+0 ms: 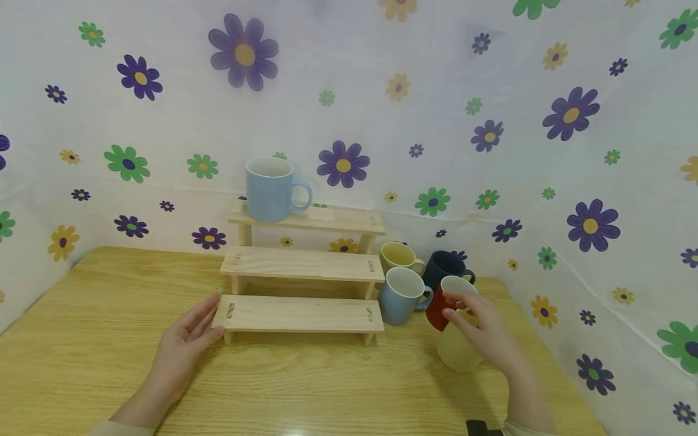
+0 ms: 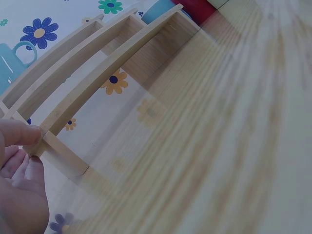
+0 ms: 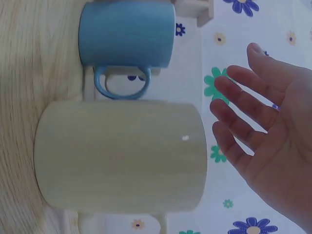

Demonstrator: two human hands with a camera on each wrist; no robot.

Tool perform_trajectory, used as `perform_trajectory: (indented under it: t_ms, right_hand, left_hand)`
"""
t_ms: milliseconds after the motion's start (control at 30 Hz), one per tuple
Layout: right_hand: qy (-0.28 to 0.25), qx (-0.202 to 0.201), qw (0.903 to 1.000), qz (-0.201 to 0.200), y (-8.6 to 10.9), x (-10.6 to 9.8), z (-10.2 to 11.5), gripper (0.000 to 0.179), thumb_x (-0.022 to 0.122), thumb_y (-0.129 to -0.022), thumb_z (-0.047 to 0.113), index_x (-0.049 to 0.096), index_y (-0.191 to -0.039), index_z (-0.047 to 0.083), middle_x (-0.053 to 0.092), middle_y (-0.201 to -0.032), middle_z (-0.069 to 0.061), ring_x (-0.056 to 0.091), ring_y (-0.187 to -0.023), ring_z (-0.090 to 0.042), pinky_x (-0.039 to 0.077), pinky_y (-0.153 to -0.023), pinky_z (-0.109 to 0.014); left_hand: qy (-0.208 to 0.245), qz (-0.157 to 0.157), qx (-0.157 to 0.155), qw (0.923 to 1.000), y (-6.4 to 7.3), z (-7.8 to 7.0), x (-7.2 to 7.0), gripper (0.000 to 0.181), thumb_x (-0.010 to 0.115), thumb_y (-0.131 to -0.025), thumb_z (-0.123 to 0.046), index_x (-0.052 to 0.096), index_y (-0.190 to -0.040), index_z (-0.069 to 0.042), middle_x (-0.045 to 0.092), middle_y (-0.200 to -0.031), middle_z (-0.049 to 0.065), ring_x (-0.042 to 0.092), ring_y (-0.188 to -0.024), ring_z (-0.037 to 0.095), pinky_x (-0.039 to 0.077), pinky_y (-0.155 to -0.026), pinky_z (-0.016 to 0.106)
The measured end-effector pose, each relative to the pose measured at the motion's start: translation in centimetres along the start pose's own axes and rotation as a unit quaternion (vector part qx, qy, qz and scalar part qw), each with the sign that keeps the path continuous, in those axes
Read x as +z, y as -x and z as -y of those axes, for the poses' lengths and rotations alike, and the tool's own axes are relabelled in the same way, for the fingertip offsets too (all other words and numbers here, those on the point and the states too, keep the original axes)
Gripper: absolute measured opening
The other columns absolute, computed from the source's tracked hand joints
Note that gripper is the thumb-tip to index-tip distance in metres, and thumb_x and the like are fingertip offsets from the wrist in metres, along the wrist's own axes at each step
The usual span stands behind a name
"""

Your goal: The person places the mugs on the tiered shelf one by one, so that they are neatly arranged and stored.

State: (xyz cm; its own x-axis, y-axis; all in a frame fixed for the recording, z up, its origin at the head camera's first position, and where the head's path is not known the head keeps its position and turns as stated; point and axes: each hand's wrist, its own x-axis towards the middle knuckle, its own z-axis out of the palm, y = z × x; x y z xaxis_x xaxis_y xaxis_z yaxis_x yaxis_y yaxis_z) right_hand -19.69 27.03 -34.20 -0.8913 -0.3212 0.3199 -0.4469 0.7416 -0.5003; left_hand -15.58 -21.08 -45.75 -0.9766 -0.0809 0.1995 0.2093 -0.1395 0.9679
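My left hand (image 1: pixel 185 345) holds the left end of the lowest step of a three-tier wooden shelf (image 1: pixel 300 313), thumb at the front corner and fingers at the end. The left wrist view shows that thumb and fingers (image 2: pixel 34 170) at the board's corner. Over at the right, my right hand (image 1: pixel 482 327) hovers above a cream mug (image 1: pixel 455 351), its fingers loosely spread and holding nothing. In the right wrist view, a gap separates the fingertips from the cream mug's rim. A red mug (image 1: pixel 438 310) stands just behind, partly covered by the right hand.
A light blue mug (image 1: pixel 269 192) stands on the top tier's left part. Beside the shelf's right end are another light blue mug (image 1: pixel 398 300), a yellow mug (image 1: pixel 392 263) and a dark blue mug (image 1: pixel 434 270). Flowered cloth (image 1: pixel 349 121) hangs behind the wooden table (image 1: pixel 305 387).
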Motion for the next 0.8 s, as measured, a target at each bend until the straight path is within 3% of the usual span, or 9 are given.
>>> perform_trajectory:
  t_ms: [300,533,700,800]
  right_hand:
    - [-0.015,0.053,0.9980,0.031,1.1,-2.0,-1.7,0.037,0.056,-0.098,0.027,0.056,-0.126,0.002,0.059,-0.122,-0.014,0.053,-0.107,-0.030,0.050,-0.087,-0.049]
    - [-0.002,0.021,0.9996,0.017,1.7,-2.6,-3.8,0.032,0.061,-0.095,0.018,0.060,-0.124,0.003,0.061,-0.120,-0.011,0.056,-0.103,-0.026,0.053,-0.083,-0.029]
    - [-0.010,0.021,0.9997,0.009,2.0,-2.7,-4.7,0.032,0.063,-0.094,0.014,0.060,-0.123,0.002,0.061,-0.119,-0.011,0.055,-0.100,-0.016,0.053,-0.082,-0.026]
    - [-0.007,0.038,0.9992,0.007,2.2,-2.8,-5.1,0.033,0.062,-0.094,0.018,0.059,-0.123,0.002,0.061,-0.119,-0.012,0.055,-0.101,-0.018,0.053,-0.083,-0.025]
  left_hand:
    - [0.007,0.004,0.003,1.0000,-0.1,0.3,-0.1,0.063,0.064,-0.091,-0.004,0.033,-0.145,0.005,0.033,-0.152,0.007,0.042,-0.127,-0.001,0.041,-0.098,0.017]
    - [0.012,0.004,0.004,0.9999,0.0,0.3,-0.1,0.063,0.064,-0.091,-0.002,0.032,-0.145,0.005,0.030,-0.153,0.011,0.041,-0.128,0.000,0.041,-0.098,0.017]
    - [0.018,0.006,0.010,0.9998,0.0,0.4,-0.2,0.063,0.063,-0.091,-0.001,0.031,-0.144,0.007,0.032,-0.152,0.008,0.041,-0.128,-0.001,0.040,-0.099,0.017]
    - [0.020,0.007,0.013,0.9997,-0.1,0.4,-0.1,0.063,0.063,-0.091,0.000,0.031,-0.144,0.008,0.033,-0.152,0.008,0.041,-0.128,0.000,0.039,-0.100,0.017]
